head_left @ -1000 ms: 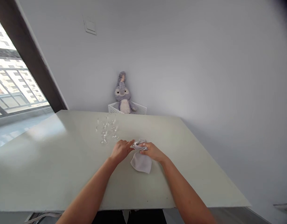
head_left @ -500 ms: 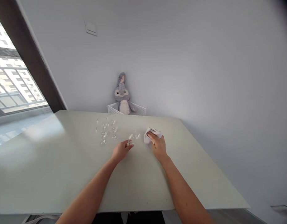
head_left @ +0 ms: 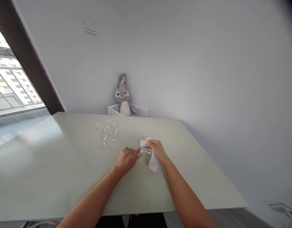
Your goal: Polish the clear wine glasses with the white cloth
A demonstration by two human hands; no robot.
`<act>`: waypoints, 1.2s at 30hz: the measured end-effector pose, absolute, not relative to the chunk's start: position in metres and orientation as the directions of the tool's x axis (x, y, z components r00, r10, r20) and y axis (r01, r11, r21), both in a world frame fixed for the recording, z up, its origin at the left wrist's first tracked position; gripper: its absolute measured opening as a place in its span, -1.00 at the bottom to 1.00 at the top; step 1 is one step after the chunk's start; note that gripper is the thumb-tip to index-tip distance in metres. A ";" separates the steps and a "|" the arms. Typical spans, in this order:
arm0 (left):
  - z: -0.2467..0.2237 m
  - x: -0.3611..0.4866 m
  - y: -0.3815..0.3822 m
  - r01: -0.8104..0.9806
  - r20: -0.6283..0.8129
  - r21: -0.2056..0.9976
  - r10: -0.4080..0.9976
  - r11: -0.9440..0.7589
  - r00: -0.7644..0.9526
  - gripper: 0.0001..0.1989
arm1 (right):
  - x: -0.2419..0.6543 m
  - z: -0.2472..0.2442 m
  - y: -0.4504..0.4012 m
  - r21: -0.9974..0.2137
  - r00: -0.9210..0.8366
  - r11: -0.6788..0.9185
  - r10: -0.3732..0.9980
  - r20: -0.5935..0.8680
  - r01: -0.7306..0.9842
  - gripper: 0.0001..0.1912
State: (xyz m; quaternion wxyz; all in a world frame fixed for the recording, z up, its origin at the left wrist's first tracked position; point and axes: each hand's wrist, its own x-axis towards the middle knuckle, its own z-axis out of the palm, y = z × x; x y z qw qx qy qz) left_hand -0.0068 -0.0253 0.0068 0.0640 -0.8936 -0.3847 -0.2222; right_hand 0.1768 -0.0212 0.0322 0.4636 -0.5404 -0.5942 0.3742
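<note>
A clear wine glass is tipped on its side, its bowl facing right. My left hand is closed on its foot and stem end, with the thumb hidden below the fingers. The white cloth is gripped in my right hand at the bowl's rim; one part sticks out beyond the fingers and the rest hangs toward me. Whether the cloth reaches inside the bowl I cannot tell. Several more clear stemmed glasses stand upright in a cluster to the left, beyond my left hand.
All this is on a pale, glossy table. Behind its far edge a grey plush rabbit sits in a white perforated basket against the wall. On the left is a window with a dark frame.
The cloth has come from the right onto the glass's rim and now hangs down. My left hand has brought the tipped glass a little right and nearer to me.
</note>
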 end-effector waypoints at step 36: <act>0.003 0.000 -0.021 0.519 0.599 0.529 0.728 -0.672 0.333 -0.66 | 0.116 0.015 -0.035 -0.949 0.112 0.314 0.942 0.316 0.030 -0.73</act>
